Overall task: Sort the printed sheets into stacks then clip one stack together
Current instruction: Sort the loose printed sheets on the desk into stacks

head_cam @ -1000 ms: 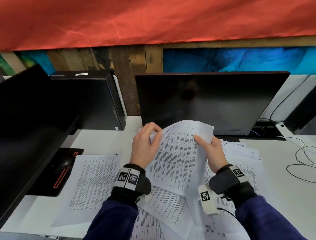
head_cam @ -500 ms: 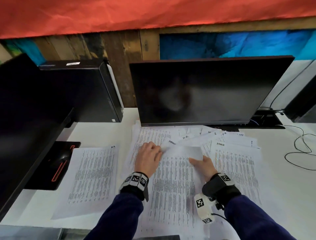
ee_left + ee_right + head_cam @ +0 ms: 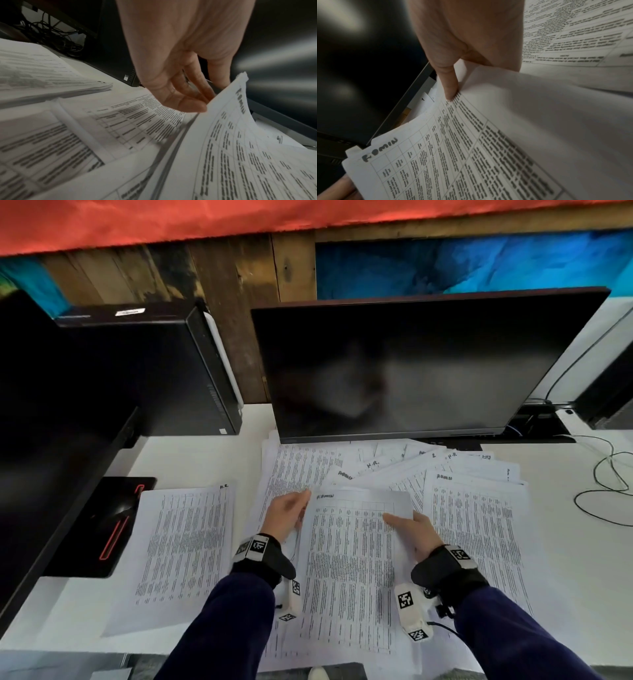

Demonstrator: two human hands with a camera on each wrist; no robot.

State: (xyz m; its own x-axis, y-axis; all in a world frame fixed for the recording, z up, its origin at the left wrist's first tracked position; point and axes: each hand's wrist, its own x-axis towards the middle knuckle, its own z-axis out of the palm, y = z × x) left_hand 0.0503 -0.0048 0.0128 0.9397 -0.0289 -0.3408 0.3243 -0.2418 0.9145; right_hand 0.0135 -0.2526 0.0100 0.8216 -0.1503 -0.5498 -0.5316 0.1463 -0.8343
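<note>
A printed sheet [image 3: 349,559] headed "ADMIN" lies in front of me over a loose fan of printed sheets [image 3: 376,463]. My left hand [image 3: 294,508] pinches its upper left edge, thumb against the paper and fingers [image 3: 192,86] curled behind it. My right hand [image 3: 407,525] grips the upper right part, thumb [image 3: 450,86] on top and the other fingers hidden underneath. The sheet's [image 3: 471,148] top bows up off the pile. An "H.R." stack [image 3: 181,549] lies to the left, an "ADMIN" stack [image 3: 476,529] to the right. No clip shows.
A dark monitor [image 3: 411,364] stands right behind the papers on the white desk [image 3: 191,460]. A black computer tower [image 3: 154,371] and a second monitor [image 3: 51,405] with its black base [image 3: 109,525] fill the left. Cables [image 3: 609,474] loop at the right.
The sheet, held upright in both hands a second ago, has come down onto the pile. Both hands came down with it and keep hold of its top corners.
</note>
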